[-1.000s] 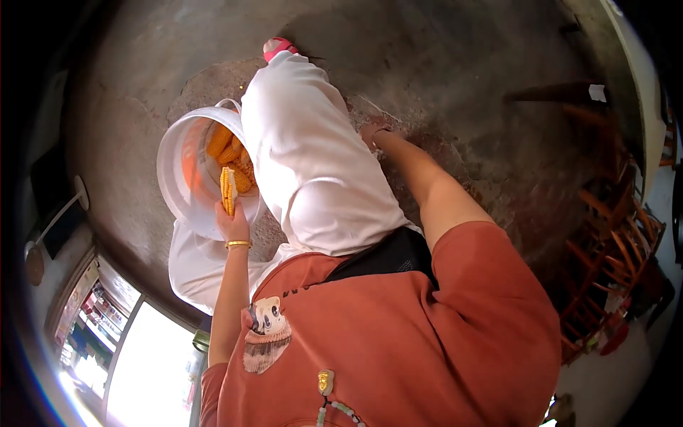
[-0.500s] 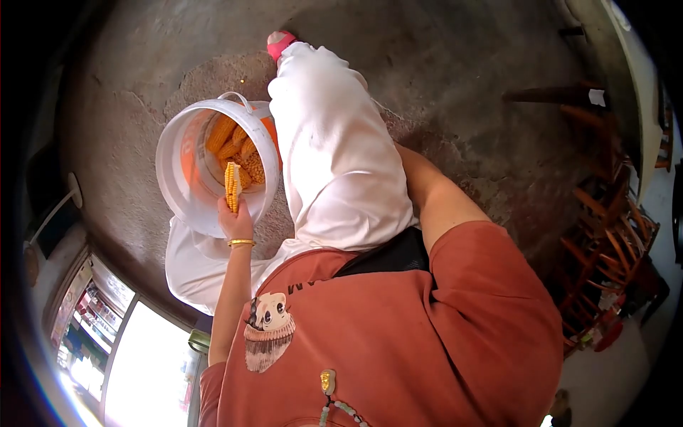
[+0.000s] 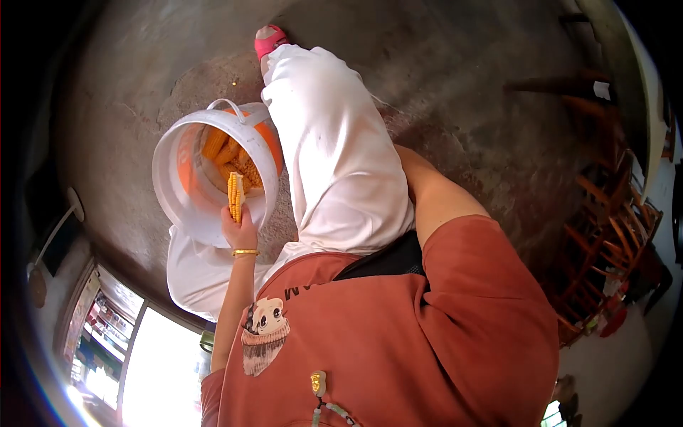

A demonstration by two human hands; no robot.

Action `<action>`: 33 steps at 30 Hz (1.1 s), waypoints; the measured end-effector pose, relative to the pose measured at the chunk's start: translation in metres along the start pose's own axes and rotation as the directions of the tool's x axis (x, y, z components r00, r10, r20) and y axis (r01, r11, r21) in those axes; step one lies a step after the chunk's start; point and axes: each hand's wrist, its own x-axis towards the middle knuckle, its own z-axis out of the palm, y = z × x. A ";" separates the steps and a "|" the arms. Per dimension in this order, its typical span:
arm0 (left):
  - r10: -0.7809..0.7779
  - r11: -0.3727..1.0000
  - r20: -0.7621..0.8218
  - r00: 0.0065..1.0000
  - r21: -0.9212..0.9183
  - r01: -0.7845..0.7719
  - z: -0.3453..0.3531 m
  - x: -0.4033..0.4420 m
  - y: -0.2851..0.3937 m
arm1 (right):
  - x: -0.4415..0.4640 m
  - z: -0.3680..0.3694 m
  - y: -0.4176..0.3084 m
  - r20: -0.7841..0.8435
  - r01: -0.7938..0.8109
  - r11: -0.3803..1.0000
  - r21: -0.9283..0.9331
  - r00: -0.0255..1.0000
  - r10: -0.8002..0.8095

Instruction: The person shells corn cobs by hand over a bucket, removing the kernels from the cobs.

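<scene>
My left hand (image 3: 240, 229) is closed around the lower end of a corn cob (image 3: 235, 197), held upright over the near rim of a white bucket (image 3: 163, 186). Yellow kernels cover one side of this cob, and a pale bare strip shows along its right side. Inside the bucket lie several yellow corn cobs (image 3: 214, 144) and a heap of loose kernels (image 3: 248, 172). My right forearm (image 3: 420, 173) passes down behind my raised knee, so my right hand is hidden.
The bucket stands tilted on the concrete floor (image 3: 441, 64) between my legs, its handle (image 3: 228, 105) at the far side. Wooden chairs (image 3: 605, 242) are stacked at the right. A bright doorway (image 3: 160, 370) is at lower left.
The view has shifted slightly. The bucket's mouth faces a little more toward me, and my left hand with the corn cob sits slightly lower in the view. The grip looks unchanged.
</scene>
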 end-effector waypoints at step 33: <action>-0.150 0.985 0.090 0.985 0.094 0.142 0.001 0.002 -0.016 | 0.023 0.022 -0.048 -0.036 0.232 0.866 -0.443 0.961 -0.276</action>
